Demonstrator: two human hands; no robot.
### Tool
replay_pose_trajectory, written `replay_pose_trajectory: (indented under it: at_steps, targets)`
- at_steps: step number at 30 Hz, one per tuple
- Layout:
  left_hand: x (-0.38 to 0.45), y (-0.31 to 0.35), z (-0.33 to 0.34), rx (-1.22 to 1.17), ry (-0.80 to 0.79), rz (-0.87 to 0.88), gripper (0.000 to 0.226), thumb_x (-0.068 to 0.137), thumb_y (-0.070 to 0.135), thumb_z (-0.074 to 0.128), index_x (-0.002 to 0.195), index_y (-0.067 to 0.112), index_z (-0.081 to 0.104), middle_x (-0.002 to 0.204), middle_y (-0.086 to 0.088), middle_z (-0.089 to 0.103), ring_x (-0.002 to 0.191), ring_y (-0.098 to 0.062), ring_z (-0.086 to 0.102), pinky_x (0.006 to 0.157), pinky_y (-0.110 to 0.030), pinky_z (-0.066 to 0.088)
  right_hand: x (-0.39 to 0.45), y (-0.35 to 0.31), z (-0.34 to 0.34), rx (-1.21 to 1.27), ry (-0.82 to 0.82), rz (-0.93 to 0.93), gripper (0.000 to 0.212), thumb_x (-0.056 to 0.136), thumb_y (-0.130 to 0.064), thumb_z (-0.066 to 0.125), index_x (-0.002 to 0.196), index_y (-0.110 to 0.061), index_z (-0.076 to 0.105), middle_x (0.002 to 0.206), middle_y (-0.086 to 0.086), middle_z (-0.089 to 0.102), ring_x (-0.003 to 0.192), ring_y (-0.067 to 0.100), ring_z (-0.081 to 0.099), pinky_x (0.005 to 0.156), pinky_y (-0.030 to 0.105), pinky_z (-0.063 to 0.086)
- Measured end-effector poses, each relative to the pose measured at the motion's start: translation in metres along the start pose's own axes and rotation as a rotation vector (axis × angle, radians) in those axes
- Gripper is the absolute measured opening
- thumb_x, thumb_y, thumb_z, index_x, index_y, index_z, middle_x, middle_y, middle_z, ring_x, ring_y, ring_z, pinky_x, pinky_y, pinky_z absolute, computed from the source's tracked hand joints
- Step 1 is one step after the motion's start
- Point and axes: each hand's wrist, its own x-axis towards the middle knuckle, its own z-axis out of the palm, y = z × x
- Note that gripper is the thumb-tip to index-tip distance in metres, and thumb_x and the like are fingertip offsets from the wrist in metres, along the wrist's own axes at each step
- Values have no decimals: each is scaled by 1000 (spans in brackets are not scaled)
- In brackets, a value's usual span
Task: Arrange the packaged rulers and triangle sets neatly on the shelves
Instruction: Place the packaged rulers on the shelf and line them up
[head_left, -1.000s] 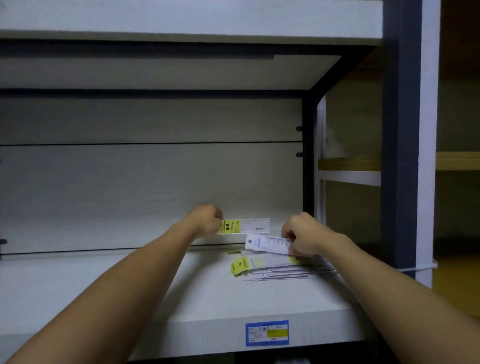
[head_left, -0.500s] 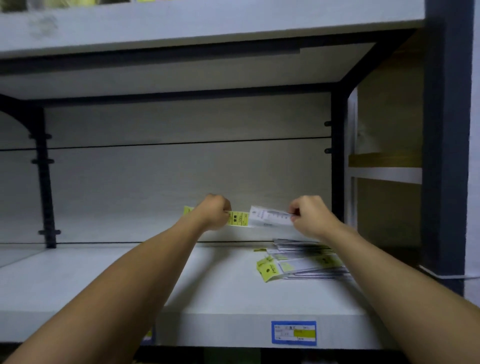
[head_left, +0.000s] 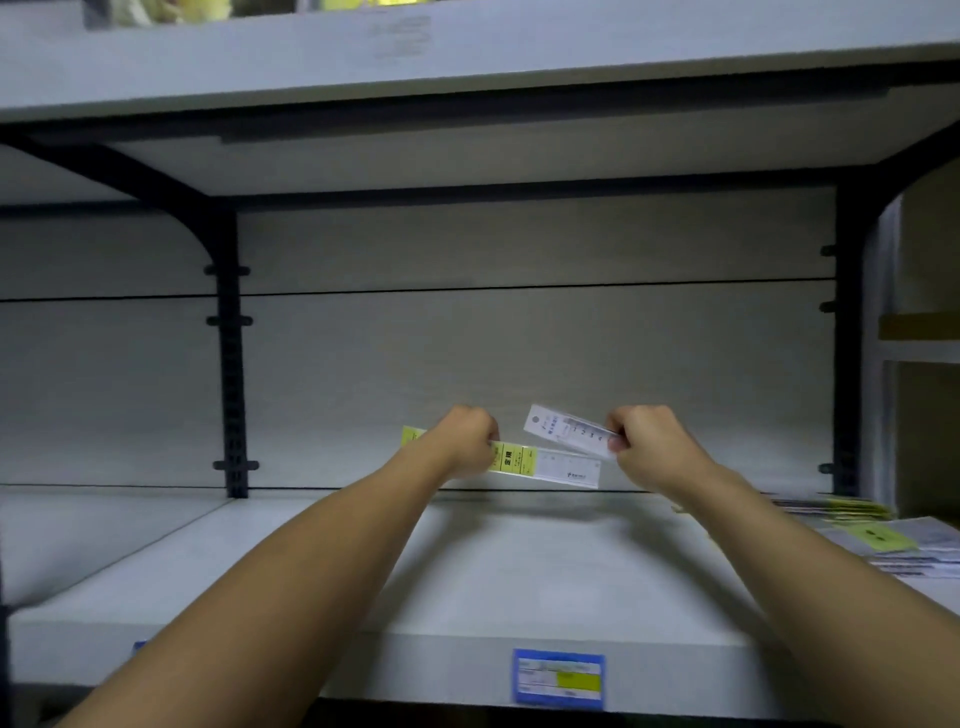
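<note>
1. Evidently the work was partly done: a loose pile of packaged rulers (head_left: 878, 538) lay at the right edge of the shelf (head_left: 467, 587), fanned and uneven, and two packs were in the air, so most of the arranging seemed left.
2. The left hand (head_left: 464, 441) was curled round a yellow-labelled ruler pack (head_left: 545, 464), held nearly level above the shelf's back edge.
3. The right hand (head_left: 647, 441) pinched the end of a white ruler pack (head_left: 569, 430), tilted, just above the other pack; whether they touched was unclear.
4. Both forearms reached forward, wrists near each other.
</note>
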Motion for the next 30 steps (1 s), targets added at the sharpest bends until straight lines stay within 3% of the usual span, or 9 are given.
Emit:
replay_pose_trajectory:
  at_steps: [6, 12, 16, 20, 23, 27, 30]
  targets:
    - [-20, -61, -19, -76, 6, 50, 34, 76, -3, 42, 85, 17, 67, 93, -10, 68, 92, -29, 57, 68, -24, 37, 8, -64, 22, -33, 17, -6, 18, 86, -8, 49, 78, -24, 52, 94, 13, 67, 94, 37, 59, 73, 33, 43]
    - [-27, -84, -28, -139, 20, 24, 35, 77, 0, 48, 98, 14, 72, 88, -2, 66, 85, -20, 56, 65, -21, 37, 14, -88, 27, -25, -35, 0, 18, 85, -10, 45, 77, -23, 54, 95, 16, 66, 88, 37, 60, 74, 38, 53]
    - [-28, -94, -32, -160, 6, -27, 27, 77, 6, 51, 89, 17, 73, 85, -2, 69, 81, -20, 59, 61, -19, 41, 26, -96, 33, -2, -43, -14, 22, 88, -6, 46, 88, -17, 65, 99, 15, 66, 92, 36, 59, 76, 37, 51]
    - [-28, -111, -38, -118, -36, -87, 27, 79, 5, 51, 85, 21, 72, 77, 3, 63, 78, -18, 56, 53, -15, 36, 34, -104, 43, 7, -57, -50, 19, 87, -10, 48, 82, -25, 57, 102, 14, 67, 95, 36, 60, 80, 39, 53]
    - [-27, -126, -42, -75, -54, -120, 28, 78, 3, 51, 82, 23, 71, 72, 6, 61, 79, -18, 55, 56, -18, 38, 41, -109, 52, 5, -54, -68, 16, 87, -8, 50, 86, -17, 62, 101, 15, 68, 94, 36, 61, 79, 37, 51]
    - [-31, -155, -42, -74, -70, -191, 30, 78, 5, 49, 86, 22, 73, 81, 7, 64, 82, -16, 58, 59, -18, 42, 52, -122, 57, 1, -35, -87, 19, 87, -4, 51, 98, -6, 67, 103, 18, 68, 97, 37, 61, 79, 36, 49]
    - [-41, -183, -37, -92, -131, -255, 26, 75, 9, 51, 82, 26, 69, 86, 9, 67, 90, -17, 63, 76, -26, 53, 61, -143, 63, 14, -15, -90, 23, 89, -3, 51, 105, -2, 68, 108, 21, 68, 100, 38, 61, 81, 36, 47]
